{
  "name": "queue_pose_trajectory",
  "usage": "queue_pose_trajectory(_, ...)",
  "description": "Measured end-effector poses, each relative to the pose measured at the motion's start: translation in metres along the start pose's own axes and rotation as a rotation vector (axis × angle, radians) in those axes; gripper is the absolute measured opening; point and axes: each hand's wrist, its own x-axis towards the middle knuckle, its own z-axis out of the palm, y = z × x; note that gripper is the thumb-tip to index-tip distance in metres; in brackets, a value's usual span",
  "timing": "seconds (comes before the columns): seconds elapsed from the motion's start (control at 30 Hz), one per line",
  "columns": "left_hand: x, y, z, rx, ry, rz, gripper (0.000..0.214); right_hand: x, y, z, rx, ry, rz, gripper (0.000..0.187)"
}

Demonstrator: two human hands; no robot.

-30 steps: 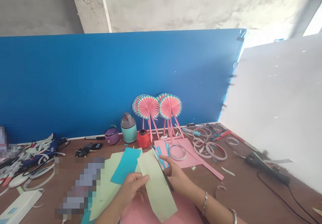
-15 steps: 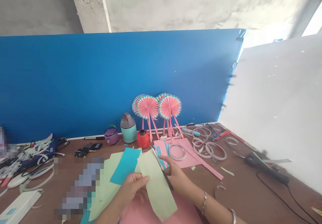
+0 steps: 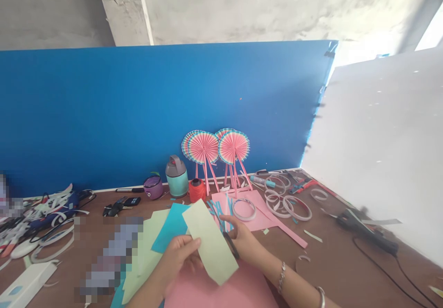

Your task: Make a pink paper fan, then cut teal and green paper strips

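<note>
A pale green paper strip (image 3: 210,241) is pinched by its left edge in my left hand (image 3: 185,255), thumb on top. My right hand (image 3: 242,241) grips dark-handled scissors (image 3: 228,239) just right of the strip. The blades look parted and point away from me, apart from the paper's right edge. Beneath both hands lies pink paper (image 3: 221,292). Pale green sheets (image 3: 148,239) and a blue sheet (image 3: 172,227) lie to the left. Thin blue strips (image 3: 216,206) rest on another pink sheet (image 3: 261,206) beyond the scissors.
Pink folded paper fans (image 3: 204,147) stand against the blue partition (image 3: 138,114). Nearby are a teal container (image 3: 177,181), a purple pot (image 3: 153,187) and a red roll (image 3: 197,191). Tape rolls (image 3: 297,207) and a black glue gun (image 3: 367,234) lie right; cables and clutter (image 3: 51,211) lie left.
The green strip has shifted slightly left and away from me, its right edge now apart from the scissors. The scissors' blades look wider apart. Both hands keep their holds.
</note>
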Motion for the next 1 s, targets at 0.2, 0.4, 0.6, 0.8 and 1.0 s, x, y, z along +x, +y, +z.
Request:
queue_pose_trajectory(0.2,0.006,0.013,-0.027,-0.087,0.176,0.121,0.029,-0.014,-0.021,-0.002,-0.037,-0.09,0.013,0.068)
queue_pose_trajectory(0.4,0.009,0.018,-0.044,-0.101,0.23,0.199,0.029,-0.024,-0.033,-0.004,-0.143,-0.202,0.1,0.065)
queue_pose_trajectory(0.6,0.008,0.015,-0.046,-0.059,0.224,0.214,0.03,-0.024,-0.028,-0.005,-0.214,-0.266,0.046,0.07)
queue_pose_trajectory(0.8,0.006,0.018,-0.041,0.016,0.265,0.189,0.032,-0.021,-0.017,-0.007,-0.241,-0.254,0.018,0.069)
queue_pose_trajectory(1.0,0.006,0.017,-0.037,0.044,0.231,0.174,0.032,-0.018,-0.012,-0.007,-0.274,-0.222,0.025,0.069)
